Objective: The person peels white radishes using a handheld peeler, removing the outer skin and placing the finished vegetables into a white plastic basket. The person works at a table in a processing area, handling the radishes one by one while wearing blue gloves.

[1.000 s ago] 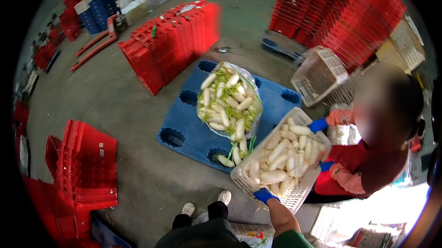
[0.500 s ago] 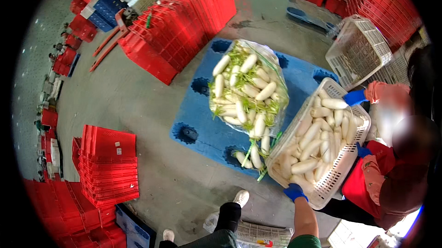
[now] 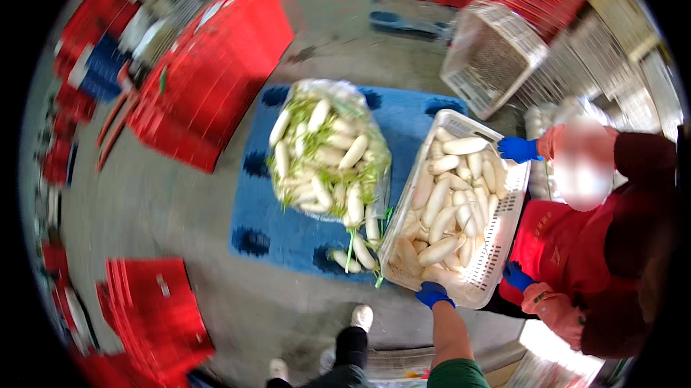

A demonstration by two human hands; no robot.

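My right hand (image 3: pixel 434 293), in a blue glove, grips the near rim of a white plastic crate (image 3: pixel 504 229) filled with long white radishes (image 3: pixel 446 204). A person in red across from me holds the same crate with two blue-gloved hands, one hand (image 3: pixel 518 149) at the far corner and the other hand (image 3: pixel 517 275) at the near side. The crate hangs over the right edge of a blue pallet (image 3: pixel 270 233). A clear bag of radishes with green tops (image 3: pixel 327 154) lies on the pallet beside it. My left hand is out of sight.
Stacks of red crates (image 3: pixel 209 78) lie left of the pallet, and more red crates (image 3: pixel 155 312) at lower left. An empty white basket (image 3: pixel 489 53) stands tilted at the back right. My feet (image 3: pixel 353 330) stand on grey concrete floor (image 3: pixel 180 208).
The crate stays in my right hand and the other person's hands. My view has drawn in closer over the pallet and the crate now sits more upright in the picture.
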